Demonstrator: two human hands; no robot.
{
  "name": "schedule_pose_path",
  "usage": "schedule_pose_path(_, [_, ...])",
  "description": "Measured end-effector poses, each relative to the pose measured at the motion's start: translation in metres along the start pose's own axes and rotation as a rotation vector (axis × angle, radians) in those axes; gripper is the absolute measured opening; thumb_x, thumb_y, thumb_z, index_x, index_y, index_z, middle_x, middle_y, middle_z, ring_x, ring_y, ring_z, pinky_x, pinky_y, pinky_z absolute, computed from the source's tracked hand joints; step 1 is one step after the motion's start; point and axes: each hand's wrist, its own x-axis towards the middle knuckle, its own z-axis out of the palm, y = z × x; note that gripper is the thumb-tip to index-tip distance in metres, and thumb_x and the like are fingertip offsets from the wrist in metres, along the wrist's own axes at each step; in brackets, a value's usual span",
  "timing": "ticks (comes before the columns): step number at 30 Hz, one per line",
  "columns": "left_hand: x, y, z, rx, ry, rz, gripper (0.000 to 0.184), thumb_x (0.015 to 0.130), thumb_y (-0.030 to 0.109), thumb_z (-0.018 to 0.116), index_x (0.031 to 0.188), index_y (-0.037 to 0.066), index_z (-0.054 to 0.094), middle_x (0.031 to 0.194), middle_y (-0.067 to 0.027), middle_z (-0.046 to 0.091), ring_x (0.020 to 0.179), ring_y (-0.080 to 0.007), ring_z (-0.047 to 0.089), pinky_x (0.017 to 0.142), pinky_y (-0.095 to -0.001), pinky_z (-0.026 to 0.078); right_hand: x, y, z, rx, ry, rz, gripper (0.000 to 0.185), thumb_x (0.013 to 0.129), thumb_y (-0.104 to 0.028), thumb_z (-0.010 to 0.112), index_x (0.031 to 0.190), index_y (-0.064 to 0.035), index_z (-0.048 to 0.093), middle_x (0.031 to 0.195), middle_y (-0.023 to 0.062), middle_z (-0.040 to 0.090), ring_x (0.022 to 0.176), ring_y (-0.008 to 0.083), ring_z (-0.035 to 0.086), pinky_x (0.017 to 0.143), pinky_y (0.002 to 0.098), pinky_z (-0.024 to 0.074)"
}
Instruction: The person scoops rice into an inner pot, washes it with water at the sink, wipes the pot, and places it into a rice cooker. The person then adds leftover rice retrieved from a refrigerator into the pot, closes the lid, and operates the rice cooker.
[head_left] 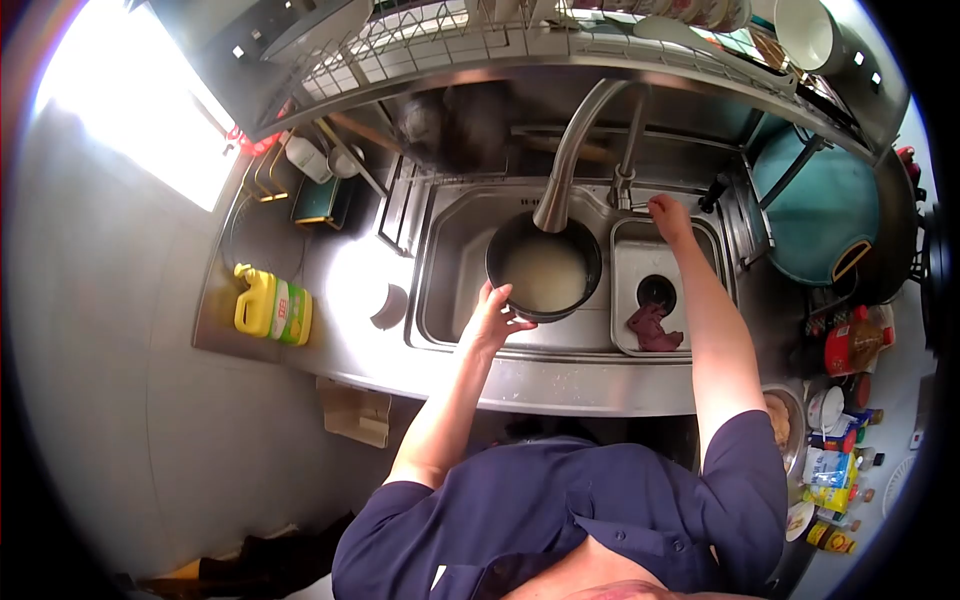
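A dark round pot point(596, 262) with cloudy, pale contents sits in the left, larger sink basin point(450, 250), under the faucet spout point(575, 150). My left hand point(492, 315) grips the pot's near left rim, thumb and fingers around its edge. Reaching to the back of the smaller right basin point(625, 300), my right hand point(670, 215) is at the faucet's lever beside its base, fingers curled together. A dark reddish cloth point(655, 330) lies in the right basin beside the round drain point(656, 292).
A yellow jug point(272, 305) stands on the left counter, with a white bottle point(308, 158) behind it. A wire dish rack point(440, 45) hangs over the sink. Right of the basins are a large teal lid point(815, 205), a red-labelled bottle point(855, 340) and several packets.
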Motion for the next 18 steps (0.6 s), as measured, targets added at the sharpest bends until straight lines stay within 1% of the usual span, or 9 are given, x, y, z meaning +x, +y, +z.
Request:
schedule_pose_path(2, [0.001, 0.004, 0.000, 0.014, -0.030, -0.001, 0.055, 0.082, 0.036, 0.064, 0.124, 0.014, 0.037, 0.130, -0.0156, 0.039, 0.112, -0.0414, 0.048, 0.079, -0.0579, 0.052, -0.005, -0.007, -0.007, -0.036, -0.059, 0.026, 0.017, 0.083, -0.016, 0.061, 0.091, -0.0011, 0.066, 0.071, 0.0102, 0.066, 0.065, 0.0180, 0.064, 0.063, 0.0313, 0.0496])
schedule_pose_path(5, [0.006, 0.009, -0.006, 0.024, -0.029, -0.011, 0.059, 0.082, 0.037, 0.065, 0.128, 0.014, 0.036, 0.132, -0.0160, 0.037, 0.115, -0.0423, 0.046, 0.082, -0.0593, 0.050, -0.012, -0.016, -0.009, -0.057, -0.130, 0.003, 0.014, 0.080, -0.012, 0.063, 0.087, -0.0001, 0.065, 0.069, 0.0100, 0.065, 0.062, 0.0173, 0.063, 0.061, 0.0308, 0.0495])
schedule_pose_path(8, [0.008, 0.011, -0.011, 0.023, -0.051, -0.028, 0.062, 0.081, 0.037, 0.066, 0.130, 0.014, 0.035, 0.132, -0.0160, 0.036, 0.117, -0.0432, 0.044, 0.084, -0.0607, 0.049, -0.017, -0.021, -0.009, 0.016, -0.156, 0.069, 0.013, 0.081, -0.011, 0.062, 0.087, -0.0003, 0.065, 0.069, 0.0087, 0.065, 0.060, 0.0152, 0.062, 0.057, 0.0298, 0.0484])
schedule_pose_path(11, [0.008, 0.017, -0.015, 0.033, -0.077, -0.041, 0.063, 0.081, 0.038, 0.066, 0.130, 0.014, 0.035, 0.133, -0.0159, 0.036, 0.118, -0.0437, 0.043, 0.085, -0.0620, 0.048, -0.008, -0.009, 0.004, 0.218, -0.082, 0.145, 0.012, 0.083, -0.008, 0.060, 0.089, -0.0001, 0.064, 0.069, 0.0080, 0.064, 0.058, 0.0143, 0.060, 0.052, 0.0283, 0.0468])
schedule_pose_path(14, [0.005, 0.015, -0.026, 0.040, -0.102, -0.047, 0.066, 0.080, 0.038, 0.066, 0.132, 0.015, 0.033, 0.134, -0.0155, 0.035, 0.117, -0.0436, 0.044, 0.084, -0.0621, 0.048, 0.005, -0.025, 0.003, 0.235, -0.036, 0.265, 0.012, 0.084, -0.007, 0.059, 0.093, 0.0003, 0.064, 0.069, 0.0071, 0.063, 0.056, 0.0139, 0.058, 0.050, 0.0281, 0.0460])
schedule_pose_path(17, [-0.011, 0.010, -0.032, 0.045, -0.025, -0.052, 0.068, 0.079, 0.038, 0.067, 0.133, 0.015, 0.032, 0.134, -0.0153, 0.035, 0.114, -0.0428, 0.046, 0.083, -0.0613, 0.048, 0.024, -0.006, 0.016, 0.153, 0.083, 0.254, 0.014, 0.081, -0.011, 0.061, 0.088, -0.0005, 0.067, 0.067, 0.0095, 0.066, 0.060, 0.0162, 0.064, 0.054, 0.0292, 0.0497])
schedule_pose_path(18, [-0.016, 0.007, -0.039, 0.034, -0.029, -0.066, 0.086, 0.078, 0.036, 0.068, 0.144, 0.018, 0.017, 0.138, -0.0165, 0.030, 0.113, -0.0383, 0.047, 0.074, -0.0486, 0.054, 0.027, 0.004, 0.019, 0.176, 0.068, 0.254, 0.016, 0.083, -0.011, 0.061, 0.093, -0.0004, 0.065, 0.068, 0.0082, 0.065, 0.058, 0.0149, 0.062, 0.052, 0.0282, 0.0484])
